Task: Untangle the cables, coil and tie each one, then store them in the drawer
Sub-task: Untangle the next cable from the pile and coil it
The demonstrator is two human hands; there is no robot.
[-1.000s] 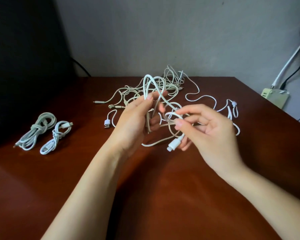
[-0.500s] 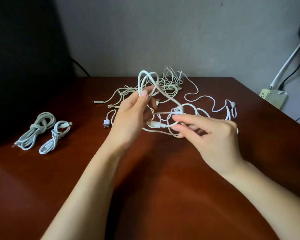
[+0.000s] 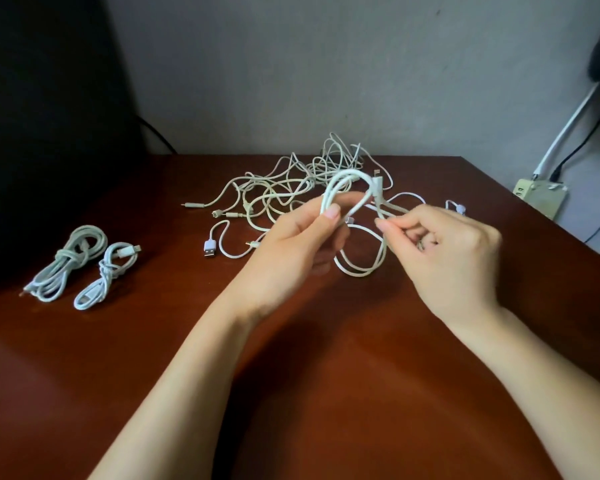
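Observation:
My left hand point(image 3: 298, 251) grips a looped white cable point(image 3: 347, 178), whose coil arches above my thumb. My right hand point(image 3: 444, 258) pinches a strand of the same cable just to the right, fingers curled. A lower loop of that cable point(image 3: 361, 268) hangs down toward the brown table point(image 3: 291, 393). Behind my hands lies a tangled pile of white cables point(image 3: 291, 188), with a USB plug point(image 3: 209, 249) at its left side. Two coiled and tied cables lie at the left: a larger one point(image 3: 66, 261) and a smaller one point(image 3: 108, 275).
A dark object point(image 3: 42, 116) stands at the back left of the table. A power strip point(image 3: 539, 197) with wires hangs off the wall beyond the table's right edge. A grey wall rises behind the table.
My left hand has shifted right and lower with the coil. My right hand has pulled back to the right, drawing a strand out, and the cable's plug end has moved up beside the loop.

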